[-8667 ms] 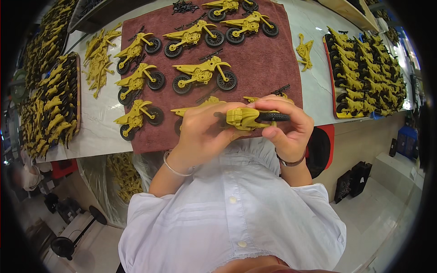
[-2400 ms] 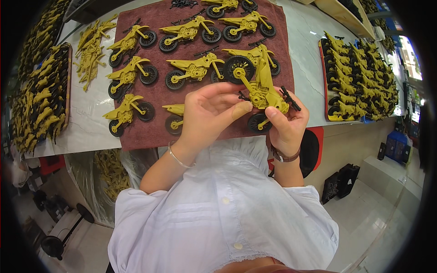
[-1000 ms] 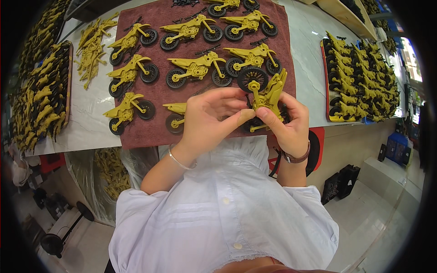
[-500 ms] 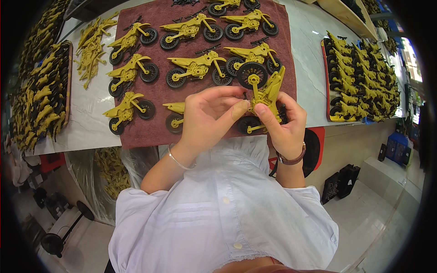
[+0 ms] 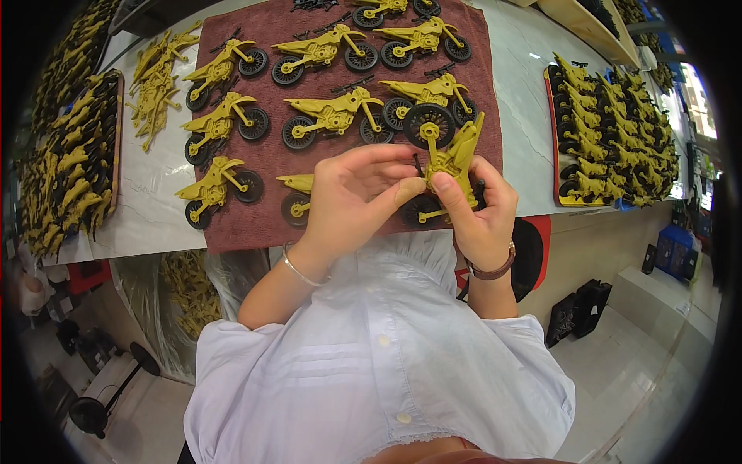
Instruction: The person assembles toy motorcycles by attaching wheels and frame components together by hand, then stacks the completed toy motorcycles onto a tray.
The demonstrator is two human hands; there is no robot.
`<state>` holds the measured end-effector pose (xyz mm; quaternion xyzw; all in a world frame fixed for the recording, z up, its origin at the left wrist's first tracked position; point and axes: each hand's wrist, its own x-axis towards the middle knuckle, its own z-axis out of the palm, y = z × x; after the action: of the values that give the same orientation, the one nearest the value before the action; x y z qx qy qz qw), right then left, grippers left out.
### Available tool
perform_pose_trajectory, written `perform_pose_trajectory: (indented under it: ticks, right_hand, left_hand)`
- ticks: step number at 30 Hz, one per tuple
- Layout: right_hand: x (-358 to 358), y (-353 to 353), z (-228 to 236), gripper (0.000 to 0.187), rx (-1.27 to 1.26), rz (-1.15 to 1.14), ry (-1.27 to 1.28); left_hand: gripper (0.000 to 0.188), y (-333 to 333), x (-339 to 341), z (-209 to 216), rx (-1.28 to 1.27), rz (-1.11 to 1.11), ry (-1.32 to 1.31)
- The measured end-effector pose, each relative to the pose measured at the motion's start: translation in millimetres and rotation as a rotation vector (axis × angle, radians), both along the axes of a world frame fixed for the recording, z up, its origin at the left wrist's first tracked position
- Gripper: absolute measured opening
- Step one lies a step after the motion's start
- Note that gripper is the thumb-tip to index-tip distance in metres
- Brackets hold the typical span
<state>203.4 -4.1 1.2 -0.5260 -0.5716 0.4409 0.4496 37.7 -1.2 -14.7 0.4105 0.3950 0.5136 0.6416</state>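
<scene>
A yellow toy motorcycle with black spoked wheels is held up over the front of the cloth, tilted with its front wheel toward the far side. My right hand is closed around its body, thumb pressed on the near face. From the other side, my left hand closes in with thumb and index finger at a thin black handlebar beside the fork. Part of that handlebar is hidden by fingers and the toy's body. Another toy motorcycle lies partly covered by my left hand.
Rows of similar toy motorcycles lie on a maroon cloth, with loose black handlebars near them. Loaded trays stand at left and right. Yellow parts are heaped on the white tabletop.
The held motorcycle and my right hand have shifted very slightly. More of the black handlebar shows between my left fingertips. The other motorcycles have stayed put.
</scene>
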Motion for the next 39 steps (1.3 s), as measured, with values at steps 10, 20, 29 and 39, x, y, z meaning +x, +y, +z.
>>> perform_pose_trajectory:
  ticks: [10, 20, 29, 39]
  right_hand:
    - [1, 0, 6, 0.019, -0.102, 0.039, 0.177]
    - [-5, 5, 5, 0.022, 0.319, 0.237, -0.178]
    - [-5, 5, 7, 0.024, 0.334, 0.312, -0.286]
    - [9, 3, 10, 0.039, 0.081, 0.152, 0.063]
  left_hand:
    - [0.040, 6, -11, 2, -0.082, -0.112, -0.166]
    - [0.041, 16, -13, 18, 0.134, -0.127, -0.019]
    - [0.028, 15, -22, 6, 0.279, -0.149, 0.011]
    - [0.032, 14, -19, 15, 0.153, -0.091, -0.036]
